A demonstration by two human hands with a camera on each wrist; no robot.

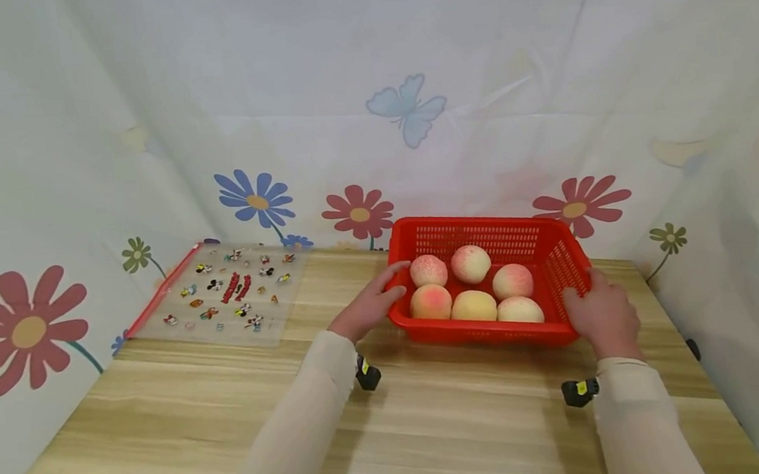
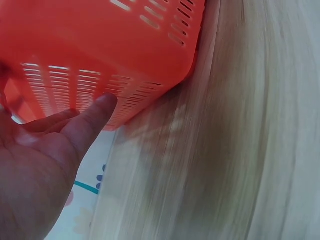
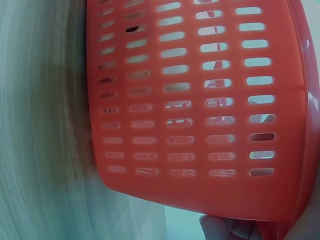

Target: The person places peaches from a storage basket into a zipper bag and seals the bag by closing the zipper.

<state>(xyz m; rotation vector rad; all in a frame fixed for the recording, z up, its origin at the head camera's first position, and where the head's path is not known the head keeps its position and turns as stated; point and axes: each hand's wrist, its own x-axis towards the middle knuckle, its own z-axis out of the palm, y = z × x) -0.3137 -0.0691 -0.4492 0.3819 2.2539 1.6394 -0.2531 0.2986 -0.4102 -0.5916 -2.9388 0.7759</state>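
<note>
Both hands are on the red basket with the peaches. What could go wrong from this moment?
The five peaches lie loose in the basket, so a tilt could make them roll out. The left hand touches its wall only with straight fingers; it may slip. The sticker sheet lies close on the left.

Both arms wear long, close-fitting sleeves of thin, pale cream fabric that run down to the wrists and end in plain cuffs, leaving the left hand (image 1: 367,307) and the right hand (image 1: 605,317) bare, with no rings or gloves to be seen. A small black device (image 1: 367,374) with a tiny yellow mark sits strapped under the left wrist, just past the cuff. A matching black unit (image 1: 580,391), also with a yellow mark, sticks out at the inner side of the right wrist.
</note>
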